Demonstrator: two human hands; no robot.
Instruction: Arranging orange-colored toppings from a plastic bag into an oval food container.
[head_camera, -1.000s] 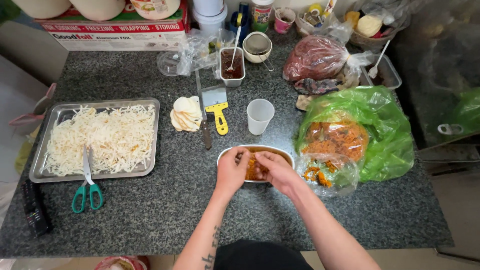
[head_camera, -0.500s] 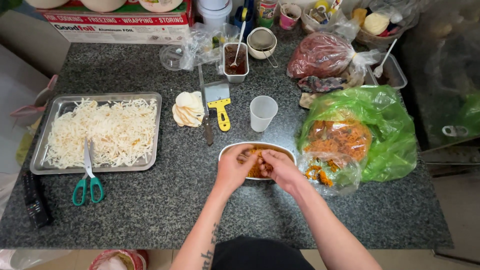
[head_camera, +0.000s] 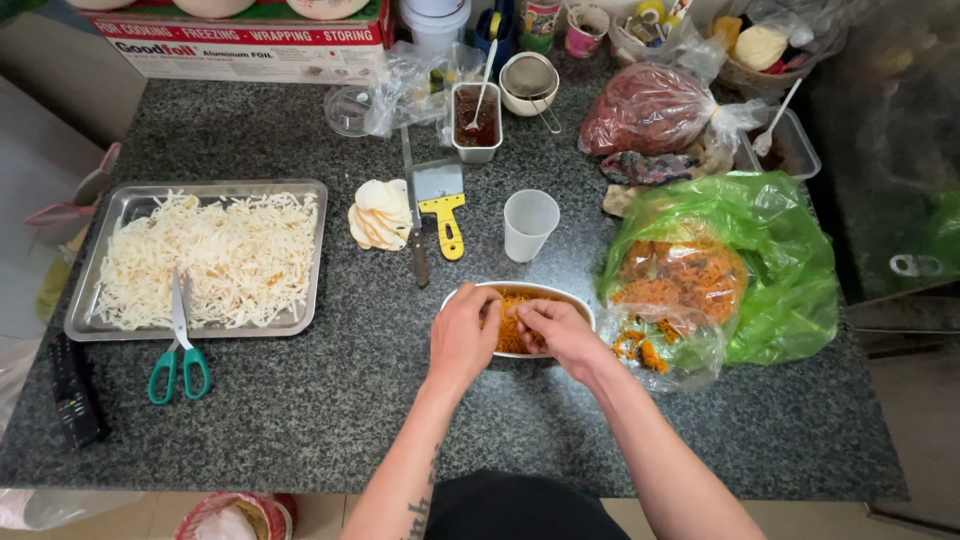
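An oval white dish (head_camera: 560, 296) of orange shredded food sits at the front middle of the dark granite counter. Both of my hands are over it. My left hand (head_camera: 462, 335) rests on the dish's left side with its fingers in the shreds. My right hand (head_camera: 553, 331) has its fingers pinched in the orange shreds in the middle of the dish. To the right, a green plastic bag (head_camera: 775, 260) lies open with more orange shredded food (head_camera: 680, 275) in it.
A metal tray (head_camera: 310, 250) of white shreds lies at the left, green-handled scissors (head_camera: 180, 345) across its front edge. A clear cup (head_camera: 528, 222), yellow-handled scraper (head_camera: 445, 205), knife (head_camera: 417, 235), stack of round wrappers (head_camera: 380, 213), sauce container (head_camera: 476, 120) and bagged food (head_camera: 648, 108) stand behind.
My hands keep working in the dish; the fingers have shifted slightly in the shreds. The view has tilted a little. Nothing else has moved.
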